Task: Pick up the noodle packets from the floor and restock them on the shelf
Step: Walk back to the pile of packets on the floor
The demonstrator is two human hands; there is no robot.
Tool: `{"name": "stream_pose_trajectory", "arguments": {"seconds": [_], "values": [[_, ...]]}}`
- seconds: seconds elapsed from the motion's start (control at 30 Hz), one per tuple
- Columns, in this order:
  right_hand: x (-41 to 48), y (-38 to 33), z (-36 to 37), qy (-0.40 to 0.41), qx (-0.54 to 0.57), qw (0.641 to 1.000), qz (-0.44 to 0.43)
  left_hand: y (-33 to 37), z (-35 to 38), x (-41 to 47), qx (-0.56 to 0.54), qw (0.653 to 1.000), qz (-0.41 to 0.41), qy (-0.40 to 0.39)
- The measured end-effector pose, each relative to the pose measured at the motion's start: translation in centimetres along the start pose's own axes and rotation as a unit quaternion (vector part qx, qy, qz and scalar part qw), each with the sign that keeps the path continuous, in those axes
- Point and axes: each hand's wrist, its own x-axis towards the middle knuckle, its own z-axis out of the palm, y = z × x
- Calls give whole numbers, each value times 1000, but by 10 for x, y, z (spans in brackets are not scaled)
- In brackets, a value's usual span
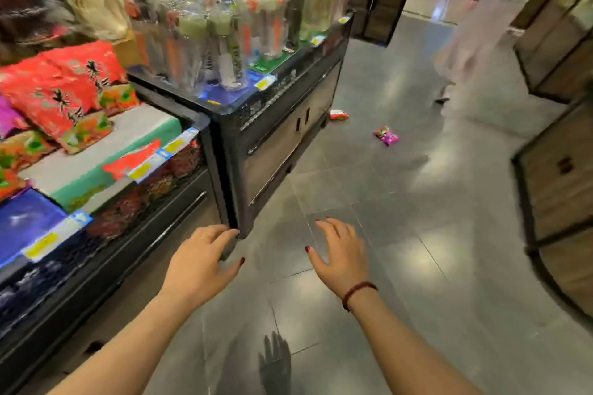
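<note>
Two small, crinkly noodle packets lie on the floor (401,272) well ahead of the hands: a red and white packet (339,115) at the foot of a black cabinet (282,138), and a pink packet (386,135) near it, out in the aisle. The left hand (205,261) and right hand (341,253) hover low with fingers loosely spread, holding nothing, the left by the corner of the black shelf (128,250), whose tiers carry puffy red bags (64,86). The floor is glossy grey tile, blurred clear bottles (224,42) crowd the cabinet top, wooden units (564,176) line the right side, and a person (475,26) in pale clothes stands beyond.
</note>
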Motion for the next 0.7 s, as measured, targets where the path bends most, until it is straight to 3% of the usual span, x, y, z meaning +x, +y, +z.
{"name": "stream_pose_trajectory", "arguments": {"seconds": [0.23, 0.5, 0.7], "values": [[57, 76, -41, 67, -1, 994, 82, 53, 16, 135, 5, 996, 86, -11], [178, 139, -49, 103, -41, 984, 140, 61, 46, 315, -9, 981, 192, -16], [292, 171, -68, 117, -57, 975, 178, 50, 60, 447, -20, 978, 202, -49]]}}
